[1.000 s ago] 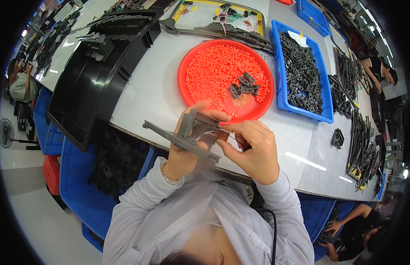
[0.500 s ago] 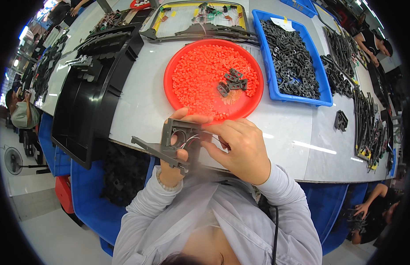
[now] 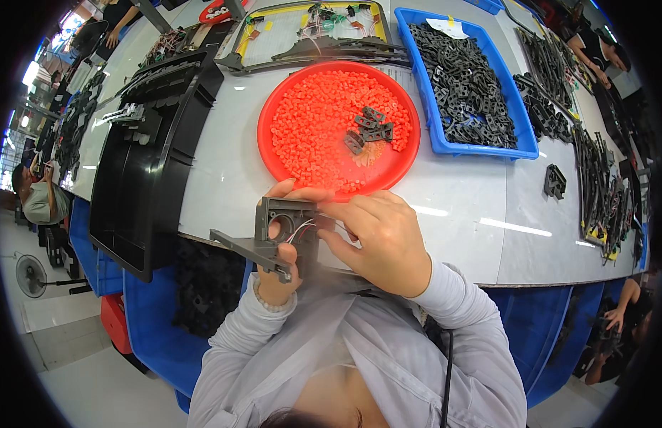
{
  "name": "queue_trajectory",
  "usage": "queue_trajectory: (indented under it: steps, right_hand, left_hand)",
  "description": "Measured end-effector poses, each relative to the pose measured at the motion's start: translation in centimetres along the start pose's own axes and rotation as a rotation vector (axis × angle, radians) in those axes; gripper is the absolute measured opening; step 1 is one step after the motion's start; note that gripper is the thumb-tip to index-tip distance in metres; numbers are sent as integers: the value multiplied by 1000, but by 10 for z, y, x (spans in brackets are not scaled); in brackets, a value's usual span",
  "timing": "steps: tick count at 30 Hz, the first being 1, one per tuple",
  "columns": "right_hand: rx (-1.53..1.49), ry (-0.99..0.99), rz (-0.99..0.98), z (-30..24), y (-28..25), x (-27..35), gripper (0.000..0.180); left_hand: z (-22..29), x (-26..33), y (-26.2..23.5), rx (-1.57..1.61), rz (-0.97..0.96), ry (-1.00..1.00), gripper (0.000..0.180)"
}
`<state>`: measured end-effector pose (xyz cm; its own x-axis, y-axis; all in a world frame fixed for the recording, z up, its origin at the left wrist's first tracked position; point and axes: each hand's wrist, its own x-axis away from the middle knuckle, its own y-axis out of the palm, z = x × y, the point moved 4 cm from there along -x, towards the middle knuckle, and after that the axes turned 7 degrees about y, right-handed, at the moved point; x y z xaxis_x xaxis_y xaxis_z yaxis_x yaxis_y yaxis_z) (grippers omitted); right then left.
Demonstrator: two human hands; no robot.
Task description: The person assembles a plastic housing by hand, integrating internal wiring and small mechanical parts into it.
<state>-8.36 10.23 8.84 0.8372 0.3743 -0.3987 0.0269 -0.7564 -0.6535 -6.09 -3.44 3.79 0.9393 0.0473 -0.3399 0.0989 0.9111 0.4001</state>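
Observation:
My left hand [image 3: 279,277] grips a dark grey plastic housing [image 3: 265,222] with a round opening and a long arm sticking out to the left. Its thumb presses near the opening and its fingers wrap behind. Thin white and red wires [image 3: 300,227] run out of the opening toward my right hand [image 3: 382,239]. The fingers of that hand are pinched together around the wires at the housing's right side; their tips are partly hidden. Just beyond both hands lies a round red tray [image 3: 265,146] of small red plastic pieces [image 3: 309,114], with several dark clips [image 3: 372,127] on top.
A blue bin [image 3: 525,153] of dark plastic parts stands at the right. On the left is a long black tray [image 3: 131,207]. A wired frame [image 3: 309,53] lies at the back. One loose dark part [image 3: 555,182] rests right of the bin. Other people work at both sides.
The view has shifted slightly. Both hands and the housing remain together, a little further left in the picture, with the wires now showing more clearly.

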Motion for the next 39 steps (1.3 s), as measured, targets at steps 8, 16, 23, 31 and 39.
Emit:
queue_trajectory:
  steps: [8, 16, 23, 31, 39]
  right_hand:
    - [-52, 66, 4, 5, 1, 2, 24]
    - [-116, 118, -45, 11, 0, 0, 23]
    - [-104, 155, -92, 16, 1, 2, 21]
    - [-203, 156, -69, 20, 1, -1, 25]
    - [-308, 173, -14, 16, 1, 2, 27]
  left_hand:
    - [-2, 0, 2, 4, 46, -79, 87]
    - [-2, 0, 3, -8, 46, -74, 87]
    - [-9, 4, 3, 0, 2, -37, 81]
    - [-4, 3, 4, -14, 30, -103, 83]
    - [2, 2, 3, 10, 4, -69, 87]
